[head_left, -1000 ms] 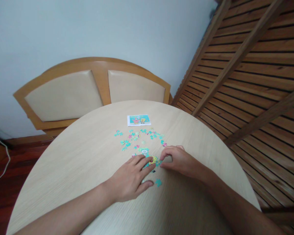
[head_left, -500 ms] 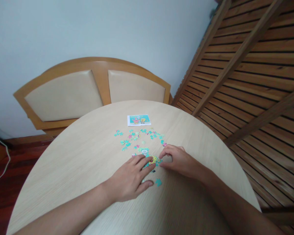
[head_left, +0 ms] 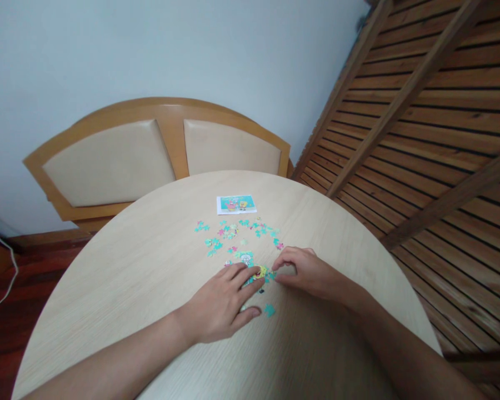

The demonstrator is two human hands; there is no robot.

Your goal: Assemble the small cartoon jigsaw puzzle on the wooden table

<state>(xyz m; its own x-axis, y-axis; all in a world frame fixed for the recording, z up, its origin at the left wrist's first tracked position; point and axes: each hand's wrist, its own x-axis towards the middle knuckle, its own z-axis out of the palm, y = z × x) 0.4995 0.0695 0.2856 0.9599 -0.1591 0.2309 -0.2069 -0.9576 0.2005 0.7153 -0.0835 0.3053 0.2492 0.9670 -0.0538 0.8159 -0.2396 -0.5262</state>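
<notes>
My left hand (head_left: 229,300) lies flat with fingers spread over a partly joined jigsaw puzzle (head_left: 245,258), pressing on it and covering its left and lower parts. A yellow cartoon face (head_left: 260,272) shows past its fingertips. At the puzzle's right edge my right hand (head_left: 302,269) is curled, thumb and forefinger pinched around a small teal puzzle piece (head_left: 272,274), mostly hidden by the fingertips. Below lies a loose teal puzzle piece (head_left: 269,310), apart from both hands.
Several loose puzzle pieces (head_left: 214,244) are scattered beyond my hands. Behind them lies a picture card (head_left: 236,204) of the cartoon scene. The round wooden table (head_left: 150,239) meets a padded bench back (head_left: 175,133), and a slatted wooden panel (head_left: 425,128) rises on the right.
My right hand has shifted very slightly to the right, its thumb and forefinger tips closer together. My left hand stays in place on the puzzle.
</notes>
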